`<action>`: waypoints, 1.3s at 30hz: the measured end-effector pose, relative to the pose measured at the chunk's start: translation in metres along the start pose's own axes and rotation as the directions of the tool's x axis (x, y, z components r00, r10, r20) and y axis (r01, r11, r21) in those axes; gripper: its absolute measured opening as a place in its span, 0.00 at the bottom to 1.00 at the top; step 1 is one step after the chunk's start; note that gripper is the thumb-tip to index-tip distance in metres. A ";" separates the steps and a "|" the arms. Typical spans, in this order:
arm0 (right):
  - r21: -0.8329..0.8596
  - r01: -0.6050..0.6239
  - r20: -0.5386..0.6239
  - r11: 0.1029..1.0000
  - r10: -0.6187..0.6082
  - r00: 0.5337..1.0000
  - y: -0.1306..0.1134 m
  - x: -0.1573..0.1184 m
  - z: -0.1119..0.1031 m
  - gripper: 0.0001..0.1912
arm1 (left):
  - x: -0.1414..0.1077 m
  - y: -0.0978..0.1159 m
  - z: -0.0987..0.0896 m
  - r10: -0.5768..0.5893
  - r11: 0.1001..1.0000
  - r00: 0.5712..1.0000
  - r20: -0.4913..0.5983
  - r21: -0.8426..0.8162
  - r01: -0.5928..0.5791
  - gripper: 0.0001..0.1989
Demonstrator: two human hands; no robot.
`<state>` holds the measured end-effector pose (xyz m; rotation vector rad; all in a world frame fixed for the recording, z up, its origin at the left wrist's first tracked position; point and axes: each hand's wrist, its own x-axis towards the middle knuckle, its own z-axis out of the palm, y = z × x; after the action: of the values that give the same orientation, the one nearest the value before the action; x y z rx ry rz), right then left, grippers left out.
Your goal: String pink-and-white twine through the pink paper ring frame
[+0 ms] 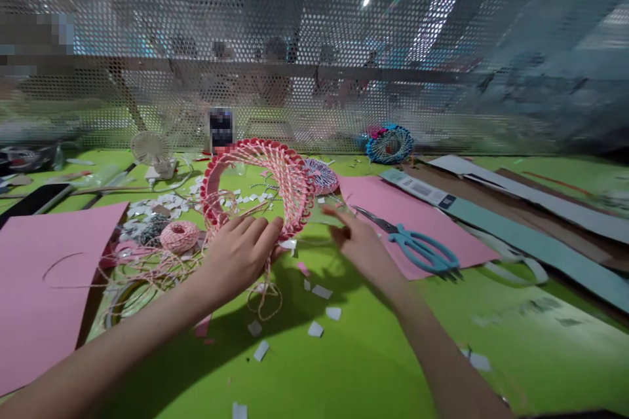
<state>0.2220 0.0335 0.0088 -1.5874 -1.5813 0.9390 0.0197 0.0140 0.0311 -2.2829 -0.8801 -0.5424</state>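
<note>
My left hand (246,245) is closed around the lower rim of a pink ring (210,193) with scalloped red edges, held tilted up above the table. Pink and cream twine (287,186) crisscrosses its right side, while the left part of the opening is unwoven. Loose twine loops (265,301) hang below that hand. To the right of the ring is my right hand (356,242), with its index finger stretched toward the ring and other fingers partly bent. Motion blurs its fingertips; a faint pale line runs between ring and hand, and I cannot tell whether they touch it.
Blue-handled scissors (425,249) lie on pink paper (373,200) at right, beside cardboard strips (515,229). A twine ball (179,236), tangled twine and a tape roll (115,308) sit left. Behind are a small fan (151,149), a phone (221,127) and a blue woven ring (390,144).
</note>
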 end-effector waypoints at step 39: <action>0.372 0.042 0.278 0.927 -0.155 0.948 -0.012 -0.011 0.039 0.10 | 0.002 0.003 -0.005 0.024 0.999 1.000 -0.011 -0.037 -0.024 0.14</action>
<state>0.1816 0.0219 0.0002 -1.1345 -1.5594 1.3802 0.0224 0.0095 0.0345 -2.3188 -0.8436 -0.5634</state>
